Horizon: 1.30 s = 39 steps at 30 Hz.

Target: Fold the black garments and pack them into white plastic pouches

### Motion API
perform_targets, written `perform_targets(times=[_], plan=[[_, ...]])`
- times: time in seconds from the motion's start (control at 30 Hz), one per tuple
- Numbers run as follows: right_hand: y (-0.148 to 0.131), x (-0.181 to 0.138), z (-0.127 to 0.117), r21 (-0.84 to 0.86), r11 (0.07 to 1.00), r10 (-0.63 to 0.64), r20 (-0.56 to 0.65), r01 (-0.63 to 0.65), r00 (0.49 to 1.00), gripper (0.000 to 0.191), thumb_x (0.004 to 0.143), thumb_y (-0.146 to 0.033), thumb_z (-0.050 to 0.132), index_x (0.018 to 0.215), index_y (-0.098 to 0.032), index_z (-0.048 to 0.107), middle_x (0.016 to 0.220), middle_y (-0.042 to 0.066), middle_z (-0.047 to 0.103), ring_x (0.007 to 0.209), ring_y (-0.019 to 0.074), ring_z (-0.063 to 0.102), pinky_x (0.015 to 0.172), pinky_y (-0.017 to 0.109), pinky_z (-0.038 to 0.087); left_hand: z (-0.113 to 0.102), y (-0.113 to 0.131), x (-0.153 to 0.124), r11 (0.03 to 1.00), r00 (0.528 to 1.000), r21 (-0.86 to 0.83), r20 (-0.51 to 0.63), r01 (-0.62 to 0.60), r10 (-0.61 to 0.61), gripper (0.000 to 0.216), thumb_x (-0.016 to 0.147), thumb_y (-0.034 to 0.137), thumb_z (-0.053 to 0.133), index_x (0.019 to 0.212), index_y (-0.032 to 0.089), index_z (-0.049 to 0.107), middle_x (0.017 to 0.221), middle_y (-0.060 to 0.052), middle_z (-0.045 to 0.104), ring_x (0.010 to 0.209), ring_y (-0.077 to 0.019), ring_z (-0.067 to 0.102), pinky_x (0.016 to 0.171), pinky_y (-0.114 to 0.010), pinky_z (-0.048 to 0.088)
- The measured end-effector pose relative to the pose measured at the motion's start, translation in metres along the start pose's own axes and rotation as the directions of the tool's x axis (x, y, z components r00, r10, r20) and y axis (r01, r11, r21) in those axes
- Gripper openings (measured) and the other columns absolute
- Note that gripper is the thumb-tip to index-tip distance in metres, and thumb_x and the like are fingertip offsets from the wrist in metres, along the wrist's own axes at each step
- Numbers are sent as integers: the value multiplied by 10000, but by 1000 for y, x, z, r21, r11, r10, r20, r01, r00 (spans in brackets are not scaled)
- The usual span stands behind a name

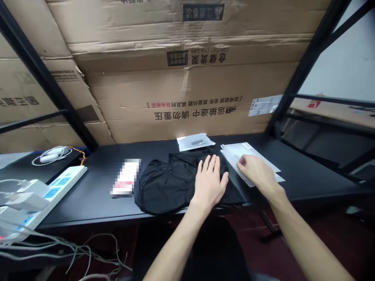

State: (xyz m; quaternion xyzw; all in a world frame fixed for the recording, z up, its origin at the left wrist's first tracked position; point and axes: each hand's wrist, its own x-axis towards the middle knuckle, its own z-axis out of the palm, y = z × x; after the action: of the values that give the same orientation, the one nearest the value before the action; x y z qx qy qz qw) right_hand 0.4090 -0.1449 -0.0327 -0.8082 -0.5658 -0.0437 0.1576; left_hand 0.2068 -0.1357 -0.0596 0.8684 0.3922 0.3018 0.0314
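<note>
A black garment [170, 183] lies crumpled on the black table [96, 195], near its front edge. My left hand [209, 181] rests flat on the garment's right part, fingers stretched out and together. My right hand [256, 171] lies on a stack of clear plastic bags [249, 154] just right of the garment, fingers curled down onto the top bag. Another small plastic bag [195, 141] lies behind the garment.
A blurred-out card or phone [125, 182] lies left of the garment. A white power strip [43, 197] with plugs and loose cables sits at far left. Flattened cardboard boxes [187, 78] wall the back. Black shelf posts [304, 66] stand on both sides.
</note>
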Motion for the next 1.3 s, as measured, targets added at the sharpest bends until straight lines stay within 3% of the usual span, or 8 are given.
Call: perform_targets(times=[0.23, 0.37, 0.53, 0.67, 0.77, 1.07, 1.2, 1.3], plan=[[3, 2, -18, -4, 994, 113, 3, -113, 994, 217, 913, -298, 560, 911, -218, 761, 912, 170, 779, 768, 336, 706, 632, 407, 437, 6, -3, -2, 1000, 999, -1, 45, 21, -21, 582, 1130, 456, 397, 1575, 92, 491, 1645, -154, 515, 1554, -310, 451, 1302, -550, 350], [-3, 2, -41, 7, 992, 127, -167, -128, 978, 249, 924, -335, 552, 972, -239, 777, 993, 176, 771, 834, 340, 670, 648, 412, 435, -9, -8, 1, 996, 998, -92, 55, 12, -7, 539, 1130, 456, 413, 1556, 144, 521, 1616, -144, 554, 1519, -298, 502, 1279, -534, 394], [-45, 12, -50, -8, 986, -150, -483, 167, 863, 297, 1021, -331, 496, 1026, -192, 759, 1059, 165, 754, 1026, 351, 614, 781, 424, 492, -57, -23, 19, 973, 982, -225, -186, -58, 15, 381, 1130, 301, 420, 1458, 238, 602, 1483, -62, 661, 1346, -197, 636, 1176, -335, 494], [-87, 15, -31, -67, 864, -468, -474, 500, 745, 343, 1086, -338, 461, 1113, -191, 770, 1163, 142, 743, 1096, 330, 599, 958, 463, 497, -88, -44, 26, 999, 934, -11, -356, -50, 43, 335, 1101, 260, 493, 1393, 263, 658, 1415, -73, 673, 1337, -262, 585, 1166, -421, 441], [-104, 7, -10, -31, 780, -580, -413, 625, 703, 345, 1099, -334, 454, 1143, -231, 781, 1215, 120, 730, 1060, 295, 614, 938, 441, 523, -95, -62, 19, 992, 952, 116, -295, -52, 84, 316, 1069, 227, 554, 1357, 269, 677, 1366, -76, 683, 1273, -280, 591, 1107, -441, 446], [-90, -12, 17, 173, 712, -623, -293, 681, 725, 309, 1093, -355, 484, 1159, -225, 756, 1218, 119, 702, 974, 235, 693, 821, 364, 576, -77, -84, -4, 999, 999, 31, 32, -19, 18, 203, 1054, 255, 614, 1227, 248, 719, 1198, -51, 745, 1044, -237, 711, 843, -319, 566], [-79, -37, 6, 351, 716, -507, -333, 603, 795, 298, 1072, -385, 536, 1280, -240, 692, 1181, 103, 717, 926, 236, 694, 806, 375, 583, -65, -83, -5, 1000, 996, 20, 85, -5, 4, 238, 1081, 198, 522, 1181, 240, 734, 1133, -59, 758, 993, -231, 731, 785, -297, 571], [-68, -69, 0, 503, 717, -366, -320, 484, 874, 229, 1059, -410, 574, 1138, -266, 733, 1083, 68, 751, 836, 223, 684, 733, 351, 554, -59, -82, -8, 995, 991, 90, 133, -34, 22, 266, 1087, 186, 476, 1173, 227, 724, 1130, -77, 750, 1034, -243, 714, 793, -298, 576]])
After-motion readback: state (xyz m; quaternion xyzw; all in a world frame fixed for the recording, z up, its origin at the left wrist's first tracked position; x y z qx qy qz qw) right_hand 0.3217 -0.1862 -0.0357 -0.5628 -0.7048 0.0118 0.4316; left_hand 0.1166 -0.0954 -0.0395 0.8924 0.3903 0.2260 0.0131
